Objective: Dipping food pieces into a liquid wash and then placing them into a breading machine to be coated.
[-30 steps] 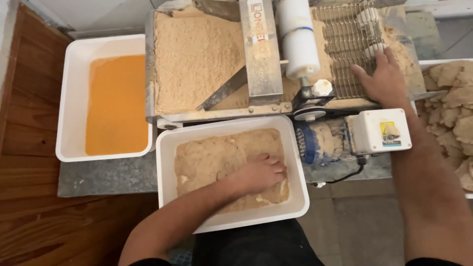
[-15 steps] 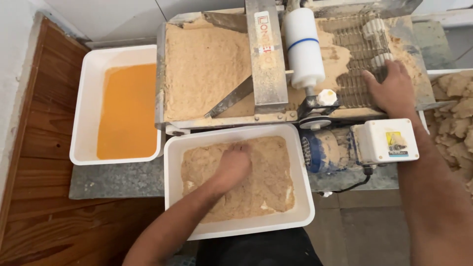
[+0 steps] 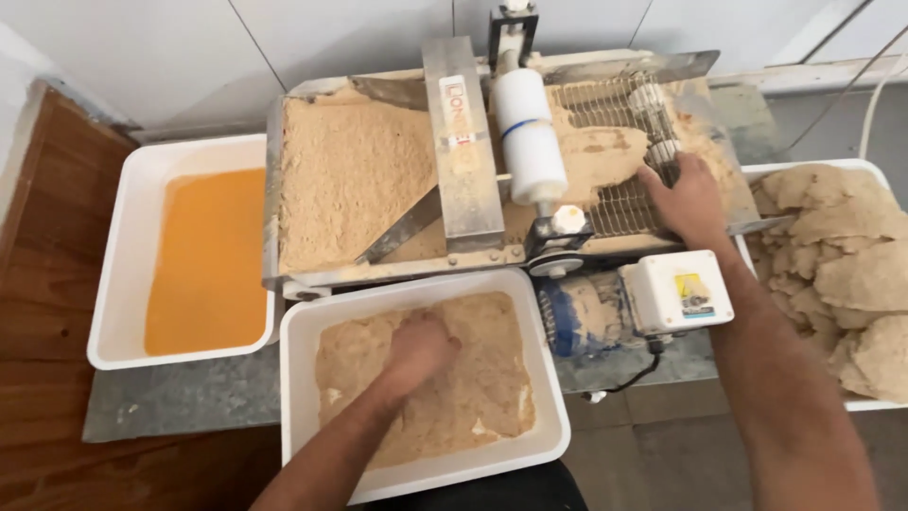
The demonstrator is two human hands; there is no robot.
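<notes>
Our left hand (image 3: 419, 350) has its fingertips buried in crumbs (image 3: 426, 383), the right tray (image 3: 813, 170) runs off the right edge, and the near tray's (image 3: 303, 378) near rim is partly cut off.

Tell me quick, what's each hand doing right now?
Left hand: curled, pressed into the breadcrumbs; what it grips cannot be told.
Right hand: open, resting on the wire conveyor belt, holding nothing.

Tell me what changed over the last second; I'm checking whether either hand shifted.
The left hand slid from the right part of the white rectangular crumb tray toward its middle, pressing into the crumbs. The right hand stayed on the wire mesh conveyor of the metal breading machine. The white tray of orange liquid kept its place.
</notes>
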